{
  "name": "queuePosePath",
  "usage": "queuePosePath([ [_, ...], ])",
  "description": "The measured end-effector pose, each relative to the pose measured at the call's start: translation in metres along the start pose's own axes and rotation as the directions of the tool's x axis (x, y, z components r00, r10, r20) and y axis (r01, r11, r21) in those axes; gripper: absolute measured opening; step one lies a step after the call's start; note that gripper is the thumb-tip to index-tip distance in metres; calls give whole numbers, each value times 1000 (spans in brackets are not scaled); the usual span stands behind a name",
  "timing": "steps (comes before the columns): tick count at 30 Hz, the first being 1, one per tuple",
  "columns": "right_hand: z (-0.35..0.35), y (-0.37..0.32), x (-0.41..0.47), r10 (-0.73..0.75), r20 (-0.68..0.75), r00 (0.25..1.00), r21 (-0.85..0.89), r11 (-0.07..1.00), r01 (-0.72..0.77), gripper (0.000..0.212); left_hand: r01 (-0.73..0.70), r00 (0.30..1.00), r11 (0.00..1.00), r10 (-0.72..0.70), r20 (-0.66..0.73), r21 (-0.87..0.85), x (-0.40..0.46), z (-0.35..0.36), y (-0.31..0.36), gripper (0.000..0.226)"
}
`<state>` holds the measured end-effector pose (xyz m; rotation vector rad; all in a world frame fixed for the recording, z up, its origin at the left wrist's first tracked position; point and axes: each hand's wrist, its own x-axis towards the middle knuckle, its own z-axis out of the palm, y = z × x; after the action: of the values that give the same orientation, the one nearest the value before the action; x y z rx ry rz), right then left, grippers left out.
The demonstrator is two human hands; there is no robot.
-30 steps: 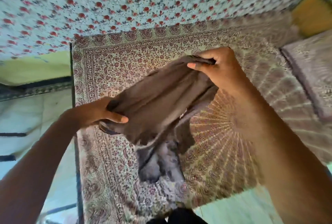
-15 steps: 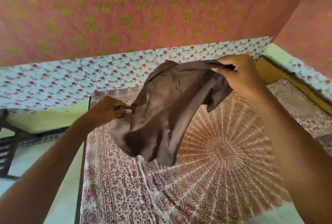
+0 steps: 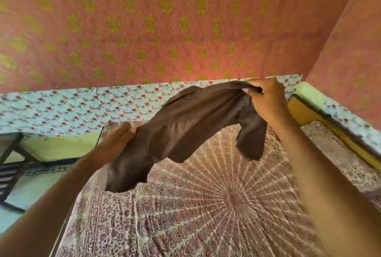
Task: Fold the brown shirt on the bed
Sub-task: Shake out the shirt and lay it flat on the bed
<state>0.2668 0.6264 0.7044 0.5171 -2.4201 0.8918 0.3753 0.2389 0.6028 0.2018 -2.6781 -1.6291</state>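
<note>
The brown shirt (image 3: pixel 185 133) is now hanging clear above the bed (image 3: pixel 206 215), no longer trailing onto it as a second ago. The right hand (image 3: pixel 268 102) is pinching one edge high, the left hand (image 3: pixel 119 135) gripping the other lower (fingers partly hidden). Judging by this, it is being shaken open, folding not yet begun.

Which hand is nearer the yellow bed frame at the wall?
Right. The right hand grips the shirt high up, just beside the yellow frame. The left hand grips the shirt's other end, across the bedspread by the bed's opposite edge.
</note>
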Motion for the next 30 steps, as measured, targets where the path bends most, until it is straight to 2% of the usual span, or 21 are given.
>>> queuePosePath([
  [2, -12, 16, -2, -5, 8, 1000, -18, 1000, 5, 21, -1, 993, 987, -17, 117, 158, -3, 12, 9, 36],
  [3, -15, 24, -4, 5, -2, 1000, -18, 1000, -5, 21, -20, 985, 971, -22, 169, 240, -7, 17, 13, 31],
  [5, -19, 37, -9, 30, -26, 999, -9, 999, -31, 21, -36, 964, 953, -47, 263, 300, -13, 20, 18, 19],
  [6, -22, 41, -12, 39, -30, 999, -9, 999, -40, 20, -54, 954, 941, -51, 297, 334, -15, 20, 18, 20],
  [8, -23, 51, -17, 45, -29, 999, -25, 999, -46, 16, -95, 956, 855, -63, 285, 510, -14, 20, 17, 23],
  [11, -21, 58, -24, 43, -62, 997, -43, 998, -45, 14, -92, 978, 660, -81, 192, 746, -7, 22, 16, 20],
  [13, -20, 59, -25, 41, -85, 996, -32, 999, -43, 15, -73, 981, 681, -83, 175, 729, -5, 27, 18, 27],
  [15, -19, 59, -27, 52, -91, 995, -34, 998, -55, 17, -79, 980, 761, -59, 190, 644, -3, 32, 21, 37],
  [17, -18, 61, -25, 59, -92, 994, -48, 997, -63, 16, -67, 981, 887, -26, 194, 457, -1, 37, 20, 33],
  [19, -19, 65, -24, 85, -84, 993, -68, 994, -91, 16, -8, 988, 973, -27, 149, 229, 1, 39, 20, 28],
  [20, -20, 67, -24, 103, -79, 992, -76, 991, -109, 18, 23, 993, 995, -34, 115, 95, 3, 38, 18, 28],
  [22, -21, 71, -23, 137, -92, 986, -96, 985, -146, 21, -52, 999, 995, 51, -14, -87, 11, 38, 13, 21],
  [24, -21, 76, -24, 166, -106, 980, -112, 978, -177, 21, -173, 970, 985, 171, -175, 3, 19, 37, 14, 27],
  [26, -18, 81, -27, 147, -100, 984, -118, 980, -158, 21, -159, 960, 970, 195, -200, 183, 23, 37, 17, 52],
  [27, -16, 84, -28, 128, -87, 988, -124, 983, -138, 22, -105, 963, 950, 171, -210, 293, 25, 34, 20, 59],
  [28, -16, 87, -29, 112, -67, 991, -138, 983, -120, 23, -48, 961, 909, 156, -230, 414, 28, 30, 19, 60],
  [29, -17, 90, -30, 105, -49, 993, -157, 981, -112, 24, -20, 957, 860, 164, -239, 509, 31, 26, 22, 51],
  [30, -17, 93, -29, 115, -40, 993, -174, 977, -120, 25, -23, 961, 851, 163, -223, 525, 33, 22, 23, 38],
])
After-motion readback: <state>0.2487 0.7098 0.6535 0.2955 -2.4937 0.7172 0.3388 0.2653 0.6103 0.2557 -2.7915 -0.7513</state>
